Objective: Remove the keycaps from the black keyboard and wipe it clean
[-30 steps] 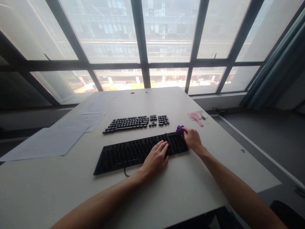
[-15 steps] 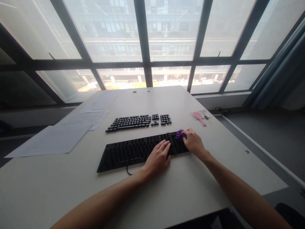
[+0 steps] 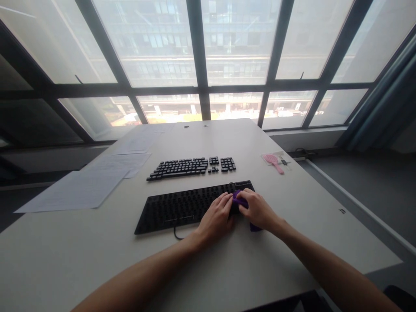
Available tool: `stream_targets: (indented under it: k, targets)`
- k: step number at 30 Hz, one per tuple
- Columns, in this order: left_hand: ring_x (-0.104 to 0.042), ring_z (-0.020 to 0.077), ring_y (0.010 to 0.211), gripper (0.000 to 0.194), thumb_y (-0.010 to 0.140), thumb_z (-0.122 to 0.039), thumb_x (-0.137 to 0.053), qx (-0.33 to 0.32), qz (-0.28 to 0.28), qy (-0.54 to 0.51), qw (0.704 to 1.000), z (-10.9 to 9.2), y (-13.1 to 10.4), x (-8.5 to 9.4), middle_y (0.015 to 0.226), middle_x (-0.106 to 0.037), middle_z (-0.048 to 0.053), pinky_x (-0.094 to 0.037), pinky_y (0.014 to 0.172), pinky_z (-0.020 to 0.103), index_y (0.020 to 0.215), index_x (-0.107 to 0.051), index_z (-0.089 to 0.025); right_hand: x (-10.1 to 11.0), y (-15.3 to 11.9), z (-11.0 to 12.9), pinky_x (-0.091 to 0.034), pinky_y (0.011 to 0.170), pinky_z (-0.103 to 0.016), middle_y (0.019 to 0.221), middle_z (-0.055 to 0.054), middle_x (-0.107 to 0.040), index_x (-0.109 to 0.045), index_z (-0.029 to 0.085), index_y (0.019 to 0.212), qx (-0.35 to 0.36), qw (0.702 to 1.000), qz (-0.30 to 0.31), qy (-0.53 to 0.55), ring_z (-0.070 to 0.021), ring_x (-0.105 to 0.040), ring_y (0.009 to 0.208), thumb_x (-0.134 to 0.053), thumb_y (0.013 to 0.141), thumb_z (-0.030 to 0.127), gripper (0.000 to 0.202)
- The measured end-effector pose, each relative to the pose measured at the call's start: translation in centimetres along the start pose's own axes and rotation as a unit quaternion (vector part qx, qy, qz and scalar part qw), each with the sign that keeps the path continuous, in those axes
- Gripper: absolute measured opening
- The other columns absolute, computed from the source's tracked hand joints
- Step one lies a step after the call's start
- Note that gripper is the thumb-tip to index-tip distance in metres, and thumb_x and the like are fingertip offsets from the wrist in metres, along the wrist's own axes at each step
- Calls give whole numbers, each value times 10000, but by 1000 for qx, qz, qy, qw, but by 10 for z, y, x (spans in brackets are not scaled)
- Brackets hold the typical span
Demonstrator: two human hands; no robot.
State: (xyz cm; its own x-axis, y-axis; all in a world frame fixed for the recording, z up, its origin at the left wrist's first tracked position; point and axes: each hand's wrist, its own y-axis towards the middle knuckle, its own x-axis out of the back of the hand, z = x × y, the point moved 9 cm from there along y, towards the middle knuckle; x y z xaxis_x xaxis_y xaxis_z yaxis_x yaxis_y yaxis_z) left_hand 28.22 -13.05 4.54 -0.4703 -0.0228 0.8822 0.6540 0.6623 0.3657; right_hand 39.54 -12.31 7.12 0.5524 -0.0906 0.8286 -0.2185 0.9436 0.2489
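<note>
A black keyboard base (image 3: 182, 207) without its keycaps lies slightly slanted on the white table, its cable coming out at the near edge. My left hand (image 3: 217, 214) rests flat on its right half, fingers stretched out and holding nothing. Pinched in my right hand (image 3: 258, 209) is a purple cloth (image 3: 239, 198), pressed on the number-pad end close to my left fingertips. A loose end of the cloth hangs below my right palm onto the table. Behind the base, black keycaps (image 3: 182, 167) are laid out in keyboard order.
Printed sheets of paper (image 3: 78, 188) lie along the table's left side. A pink hairbrush (image 3: 273, 162) and a small dark item (image 3: 284, 162) lie at the right on clear plastic. Tall windows stand behind the table (image 3: 224, 138), and a curtain (image 3: 383, 95) hangs at far right.
My right hand has moved the purple cloth from the base's top right part down and left, next to my left hand. My left hand stays in place on the base.
</note>
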Motion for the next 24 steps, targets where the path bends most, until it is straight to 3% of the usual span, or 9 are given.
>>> stream_targets:
  k: [4, 6, 9, 11, 14, 19, 21, 24]
  targets:
    - [-343, 338, 1419, 757, 850, -217, -592, 8, -28, 10, 1000, -4, 0, 9, 1507, -394, 210, -332, 1171, 531, 1512, -246, -96, 15, 2, -2, -503, 878, -346, 1030, -70, -648, -662, 208, 1049, 6, 992, -99, 80, -216, -629, 920, -566, 859, 169, 217]
    - [-256, 344, 1462, 847, 869, -245, -589, 1, -50, 19, 999, -10, 0, 15, 1563, -289, 225, -308, 1180, 540, 1549, -109, -87, 14, 1, 4, -499, 938, -400, 1102, -94, -649, -650, 206, 1159, 35, 987, -119, 105, -242, -618, 1016, -541, 875, 152, 309]
    - [-115, 347, 1501, 901, 864, -194, -559, -14, -78, 37, 996, -17, -2, 21, 1612, -121, 237, -290, 1187, 538, 1556, 5, -66, -3, -2, 23, -442, 1057, -470, 1287, -119, -608, -567, 223, 1344, 101, 986, -74, 113, -274, -540, 1221, -518, 896, 135, 460]
    - [-83, 359, 1502, 895, 833, -142, -543, -18, -82, 50, 995, -18, -4, 21, 1617, -85, 236, -278, 1185, 556, 1556, -22, -63, -17, -5, 35, -377, 1129, -494, 1398, -111, -551, -519, 233, 1405, 145, 984, -26, 104, -278, -458, 1333, -515, 896, 128, 520]
    - [-194, 353, 1483, 800, 815, -129, -540, -27, -55, 48, 997, -16, -7, 16, 1586, -236, 227, -291, 1185, 546, 1533, -193, -70, -26, -9, 43, -335, 1169, -481, 1438, -101, -531, -568, 209, 1370, 176, 980, 10, 94, -274, -425, 1380, -521, 864, 99, 520]
    - [-470, 272, 1346, 612, 868, -151, -533, -24, -41, -1, 999, -14, -8, 19, 1423, -516, 174, -414, 1138, 431, 1454, -362, -98, -20, -8, 33, -481, 1023, -384, 1202, -71, -703, -716, 239, 1133, 118, 988, 3, 98, -255, -620, 1178, -510, 853, 87, 379]
    - [-492, 257, 1323, 608, 885, -157, -528, -18, -47, -6, 999, -14, -8, 23, 1400, -539, 164, -431, 1124, 406, 1461, -342, -100, -16, -6, 26, -522, 924, -362, 1063, -64, -744, -729, 231, 1049, 86, 991, -14, 98, -249, -681, 1030, -516, 862, 112, 307]
    - [-430, 283, 1374, 664, 888, -183, -555, -1, -58, 25, 998, -13, -8, 26, 1457, -479, 182, -397, 1146, 419, 1488, -287, -83, -1, -2, 8, -535, 844, -348, 979, -65, -751, -719, 201, 988, 33, 988, -88, 119, -236, -696, 900, -532, 878, 165, 220]
